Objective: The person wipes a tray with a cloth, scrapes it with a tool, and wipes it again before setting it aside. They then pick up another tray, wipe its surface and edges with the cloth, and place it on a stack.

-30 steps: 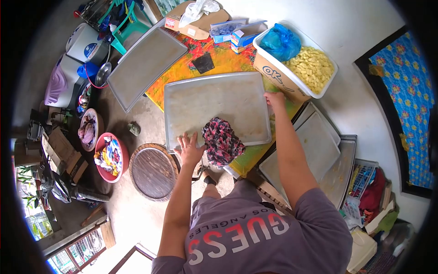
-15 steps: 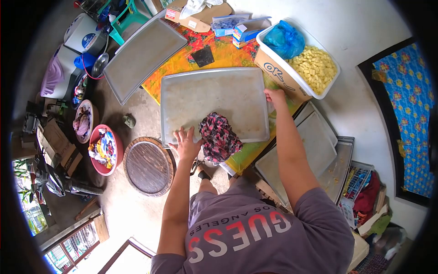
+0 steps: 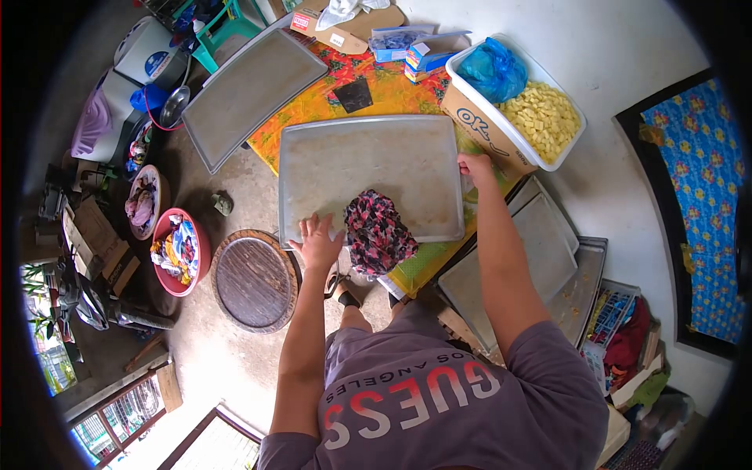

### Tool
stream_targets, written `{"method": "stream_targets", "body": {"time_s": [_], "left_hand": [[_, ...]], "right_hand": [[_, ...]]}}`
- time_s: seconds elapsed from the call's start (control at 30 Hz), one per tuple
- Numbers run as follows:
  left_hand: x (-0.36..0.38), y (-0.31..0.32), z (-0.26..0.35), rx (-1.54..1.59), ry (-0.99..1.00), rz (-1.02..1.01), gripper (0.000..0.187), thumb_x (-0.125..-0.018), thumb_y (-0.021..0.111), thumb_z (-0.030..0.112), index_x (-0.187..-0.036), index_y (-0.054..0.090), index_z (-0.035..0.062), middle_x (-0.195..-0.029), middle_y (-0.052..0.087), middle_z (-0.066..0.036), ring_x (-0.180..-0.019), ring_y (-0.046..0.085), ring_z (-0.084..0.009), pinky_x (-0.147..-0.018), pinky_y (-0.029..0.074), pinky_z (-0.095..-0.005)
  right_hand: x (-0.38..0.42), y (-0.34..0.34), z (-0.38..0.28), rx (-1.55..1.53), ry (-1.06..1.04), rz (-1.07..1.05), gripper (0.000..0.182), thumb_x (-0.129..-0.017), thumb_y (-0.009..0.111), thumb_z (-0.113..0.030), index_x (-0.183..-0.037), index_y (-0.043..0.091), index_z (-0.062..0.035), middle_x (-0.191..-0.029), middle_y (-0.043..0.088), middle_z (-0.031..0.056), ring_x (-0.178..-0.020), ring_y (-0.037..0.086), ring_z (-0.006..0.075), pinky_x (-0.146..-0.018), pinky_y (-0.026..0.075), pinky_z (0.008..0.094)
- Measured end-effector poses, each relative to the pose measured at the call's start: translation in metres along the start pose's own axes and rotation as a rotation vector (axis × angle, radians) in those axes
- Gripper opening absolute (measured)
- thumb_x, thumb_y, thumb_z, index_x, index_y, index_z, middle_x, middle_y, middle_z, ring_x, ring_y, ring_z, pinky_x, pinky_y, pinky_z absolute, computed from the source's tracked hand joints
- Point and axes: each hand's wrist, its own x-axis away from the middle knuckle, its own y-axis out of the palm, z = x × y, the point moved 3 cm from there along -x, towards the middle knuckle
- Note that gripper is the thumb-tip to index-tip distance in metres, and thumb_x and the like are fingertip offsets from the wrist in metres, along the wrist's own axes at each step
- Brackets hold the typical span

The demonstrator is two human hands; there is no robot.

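Observation:
A shallow metal tray (image 3: 368,153) lies on the table in front of me. My left hand (image 3: 316,243) rests palm down at its near left corner, fingers spread. Closed at the tray's right rim is my right hand (image 3: 476,168); its fingertips are partly hidden. A bunched cloth with a pink and black floral pattern (image 3: 379,233) covers part of the tray's near edge, just right of my left hand.
A white tub (image 3: 576,117) of yellow chunks and a blue plastic bag stands on a carton at the right. Another tray (image 3: 251,94) is at the back left. More trays (image 3: 509,266) lean at the right. A round wooden stool (image 3: 254,280) and basins of clothes (image 3: 205,254) stand left.
The whole view has shifted slightly. My hands keep nearly the same places on the tray, and the floral cloth stays by its near edge.

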Motion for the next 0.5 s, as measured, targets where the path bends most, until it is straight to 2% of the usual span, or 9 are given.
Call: {"method": "stream_targets", "body": {"time_s": [0.07,0.1,0.2,0.23,0.33,0.43,0.5], "left_hand": [[-0.019,0.012,-0.029,0.180,-0.030,0.073,0.052,-0.082,0.066,0.033,-0.131,0.055,0.0204,-0.135,0.052,-0.014,-0.124,0.049,-0.0293,-0.101,0.032,-0.0631],[-0.021,0.004,-0.033,0.400,0.077,0.320,0.032,-0.085,0.063,0.023,-0.115,0.065,0.0109,-0.105,0.067,-0.015,-0.096,0.064,-0.0279,-0.086,0.048,-0.0455],[-0.020,0.004,-0.049,0.656,-0.091,0.361,0.020,-0.090,0.060,0.018,-0.101,0.068,0.0036,-0.074,0.067,-0.013,-0.066,0.063,-0.0284,-0.064,0.049,-0.0353],[-0.020,0.001,-0.048,0.657,-0.032,0.498,0.020,-0.092,0.058,0.018,-0.091,0.068,0.0012,-0.060,0.062,-0.011,-0.052,0.057,-0.0293,-0.058,0.047,-0.0367],[-0.017,-0.014,-0.047,0.410,-0.246,0.198,0.018,-0.089,0.061,0.020,-0.094,0.068,0.0038,-0.076,0.067,-0.011,-0.069,0.061,-0.0278,-0.063,0.047,-0.0361],[-0.015,-0.009,-0.045,0.492,0.133,0.501,0.021,-0.086,0.064,0.025,-0.095,0.069,0.0075,-0.097,0.068,-0.010,-0.092,0.061,-0.0263,-0.080,0.046,-0.0421],[-0.011,-0.004,-0.043,0.249,0.107,0.325,0.028,-0.084,0.065,0.029,-0.106,0.067,0.0128,-0.111,0.064,-0.008,-0.108,0.055,-0.0283,-0.095,0.035,-0.0542]], "right_hand": [[0.004,0.000,-0.004,0.004,0.011,-0.001,0.016,-0.071,0.076,-0.010,-0.079,0.069,0.0018,-0.073,0.066,0.0071,-0.060,0.060,0.0154,-0.055,0.050,0.0254],[0.004,-0.001,-0.004,0.015,0.012,0.007,0.016,-0.071,0.076,-0.011,-0.079,0.069,0.0018,-0.074,0.067,0.0073,-0.060,0.061,0.0155,-0.055,0.050,0.0255],[0.005,0.003,-0.006,0.062,0.008,0.054,0.018,-0.074,0.075,-0.015,-0.080,0.069,0.0016,-0.076,0.068,0.0080,-0.062,0.063,0.0160,-0.055,0.051,0.0263],[0.008,0.005,-0.008,0.088,0.002,0.088,0.019,-0.076,0.074,-0.017,-0.081,0.069,0.0014,-0.077,0.068,0.0083,-0.063,0.063,0.0163,-0.055,0.052,0.0267],[0.009,0.005,-0.010,0.083,0.034,0.104,0.024,-0.083,0.071,-0.023,-0.084,0.069,0.0010,-0.079,0.069,0.0087,-0.065,0.066,0.0166,-0.057,0.054,0.0280],[0.005,0.003,-0.007,0.062,0.055,0.084,0.027,-0.087,0.068,-0.026,-0.087,0.068,0.0008,-0.081,0.070,0.0083,-0.068,0.067,0.0166,-0.058,0.055,0.0285],[0.005,0.003,-0.006,0.050,0.047,0.083,0.028,-0.088,0.067,-0.027,-0.088,0.068,0.0009,-0.082,0.070,0.0080,-0.069,0.067,0.0163,-0.058,0.055,0.0283]]}}
